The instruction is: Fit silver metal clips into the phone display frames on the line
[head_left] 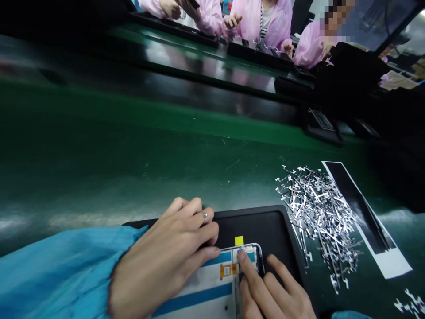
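A phone frame with blue strips, an orange flex cable with a printed code and a yellow tab at its top edge lies on a black tray. My left hand, a ring on one finger, is closed with curled fingers at the frame's upper left side, its thumb on the frame's edge. My right hand presses its index fingertip on the frame near the top corner, just below the yellow tab. Its other fingers are spread apart. The frame's lower part runs out of view.
Right of the tray lies a heap of small flex cables, beside a black-and-white strip. More small parts lie at the lower right. Another black tray stands farther back. Across the green bench several people in pink sit working.
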A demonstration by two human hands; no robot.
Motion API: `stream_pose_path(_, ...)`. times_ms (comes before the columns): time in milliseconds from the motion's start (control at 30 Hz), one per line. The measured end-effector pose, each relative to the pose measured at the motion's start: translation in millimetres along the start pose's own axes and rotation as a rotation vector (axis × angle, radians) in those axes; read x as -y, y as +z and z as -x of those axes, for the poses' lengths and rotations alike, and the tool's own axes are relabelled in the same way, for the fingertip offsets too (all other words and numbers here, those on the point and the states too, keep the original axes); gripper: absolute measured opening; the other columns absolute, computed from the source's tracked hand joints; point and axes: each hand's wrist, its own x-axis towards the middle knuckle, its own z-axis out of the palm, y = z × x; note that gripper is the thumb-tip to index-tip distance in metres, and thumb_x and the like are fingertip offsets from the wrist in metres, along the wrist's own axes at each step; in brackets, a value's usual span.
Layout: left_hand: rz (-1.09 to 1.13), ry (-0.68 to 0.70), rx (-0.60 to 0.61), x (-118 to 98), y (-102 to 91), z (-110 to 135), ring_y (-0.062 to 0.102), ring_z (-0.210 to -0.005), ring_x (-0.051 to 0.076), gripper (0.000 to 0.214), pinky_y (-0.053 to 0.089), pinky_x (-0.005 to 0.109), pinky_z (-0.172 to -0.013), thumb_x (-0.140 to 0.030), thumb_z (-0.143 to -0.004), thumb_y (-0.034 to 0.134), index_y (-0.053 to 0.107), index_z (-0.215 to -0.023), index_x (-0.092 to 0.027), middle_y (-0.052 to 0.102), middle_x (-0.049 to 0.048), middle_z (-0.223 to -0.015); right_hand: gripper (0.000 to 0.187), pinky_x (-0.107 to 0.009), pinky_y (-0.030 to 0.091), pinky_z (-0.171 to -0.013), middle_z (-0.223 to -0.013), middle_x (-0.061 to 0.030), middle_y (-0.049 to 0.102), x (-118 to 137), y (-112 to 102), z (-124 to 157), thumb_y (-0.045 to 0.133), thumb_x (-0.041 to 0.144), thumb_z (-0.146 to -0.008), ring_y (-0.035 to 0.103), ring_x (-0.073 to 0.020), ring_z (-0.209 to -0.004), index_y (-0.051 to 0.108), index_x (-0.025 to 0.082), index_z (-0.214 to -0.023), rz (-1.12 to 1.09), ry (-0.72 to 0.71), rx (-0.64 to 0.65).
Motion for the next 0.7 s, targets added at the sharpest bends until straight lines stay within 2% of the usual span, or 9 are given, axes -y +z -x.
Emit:
stream_pose_path(67, 0.054, -0.01, 0.037, 1, -2.5, 0, 0.04, -0.072, 0.018, 0.019, 0.025, 0.032, -0.063, -0.026, -0.083, 0.041, 0.049, -0.067, -0.02, 0.05, -0.0016, -0.076, 0.025, -0.025, 0.049, -0.065, -0.081, -0.0054, 0.067, -1, -1, -1, 0.035, 0.004, -0.082, 0.049, -0.0065, -0.043, 0.052, 0.016, -0.067, -0.008, 0.01, 0.007)
stream_pose_path(167, 0.049, 0.003, -0.002, 1, -4.1, -1, 0.039, -0.069, 0.019, 0.019, 0.024, 0.031, -0.061, -0.024, -0.082, 0.042, 0.048, -0.064, -0.02, 0.05, -0.0008, -0.073, 0.024, -0.025, 0.049, -0.064, -0.08, -0.0056, 0.067, -1, -1, -1, 0.036, 0.004, -0.082, 0.05, -0.0069, -0.044, 0.052, 0.016, -0.068, -0.012, 0.015, 0.003)
stream_pose_path(267, -0.02, 0.04, -0.09, 1, -1.5, -2, 0.037, -0.063, 0.019, 0.024, 0.021, 0.031, -0.056, -0.025, -0.082, 0.041, 0.047, -0.059, -0.019, 0.05, 0.0007, -0.066, 0.026, -0.024, 0.049, -0.062, -0.079, -0.0059, 0.067, 0, 0, -2, 0.034, 0.003, -0.082, 0.051, -0.0073, -0.043, 0.052, 0.015, -0.068, -0.008, 0.011, -0.004)
stream_pose_path(400, -0.154, 0.114, -0.275, 1, 6.3, 2, 0.037, -0.06, 0.018, 0.033, 0.021, 0.031, -0.055, -0.033, -0.085, 0.037, 0.045, -0.057, -0.018, 0.047, 0.0013, -0.06, 0.029, -0.025, 0.049, -0.06, -0.08, -0.0067, 0.067, 1, -1, -5, 0.032, 0.002, -0.082, 0.052, -0.0083, -0.044, 0.052, 0.015, -0.066, -0.001, 0.055, -0.013)
stream_pose_path(500, -0.231, 0.107, -0.389, 4, 8.1, 7, 0.037, -0.059, 0.018, 0.035, 0.024, 0.031, -0.056, -0.037, -0.086, 0.034, 0.045, -0.06, -0.018, 0.046, 0.0011, -0.059, 0.03, -0.026, 0.049, -0.059, -0.078, -0.006, 0.067, 0, 0, -7, 0.031, 0.001, -0.082, 0.053, -0.0087, -0.044, 0.051, 0.015, -0.064, -0.01, 0.077, -0.06)
stream_pose_path(633, -0.362, 0.029, -0.465, 14, 0.4, 14, 0.042, -0.071, 0.022, 0.033, 0.029, 0.035, -0.063, -0.041, -0.086, 0.031, 0.053, -0.079, -0.017, 0.051, 0.0058, -0.078, 0.032, -0.024, 0.048, -0.059, -0.076, -0.004, 0.067, -1, 8, -2, 0.032, 0.003, -0.083, 0.051, -0.0075, -0.043, 0.051, 0.016, -0.062, -0.022, 0.068, -0.127)
stream_pose_path(700, -0.352, -0.049, -0.386, 22, -3.3, 16, 0.042, -0.078, 0.025, 0.031, 0.03, 0.039, -0.067, -0.039, -0.085, 0.031, 0.054, -0.087, -0.017, 0.052, 0.0081, -0.087, 0.029, -0.024, 0.048, -0.061, -0.077, -0.0034, 0.067, -2, 11, 4, 0.035, 0.005, -0.083, 0.05, -0.0067, -0.043, 0.053, 0.016, -0.062, -0.004, 0.063, -0.122)
